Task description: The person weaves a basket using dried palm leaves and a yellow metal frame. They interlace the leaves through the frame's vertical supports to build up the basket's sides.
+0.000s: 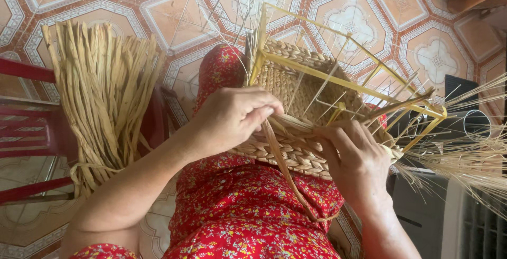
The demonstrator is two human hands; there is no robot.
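Observation:
A half-woven straw basket [296,87] on a yellow metal frame [338,77] rests on my lap, against my red flowered dress. My left hand [232,116] grips the basket's braided rim and pinches a flat straw strand [282,166] that hangs down over the dress. At the right part of the rim my right hand [356,158] presses its fingers into the weave, holding the braid. Thin pale stakes stick out of the frame in all directions.
A tied bundle of dried straw [103,95] lies over a red chair [31,132] at the left. Loose thin fibres [470,164] fan out at the right beside a dark object. The floor has orange patterned tiles [174,11].

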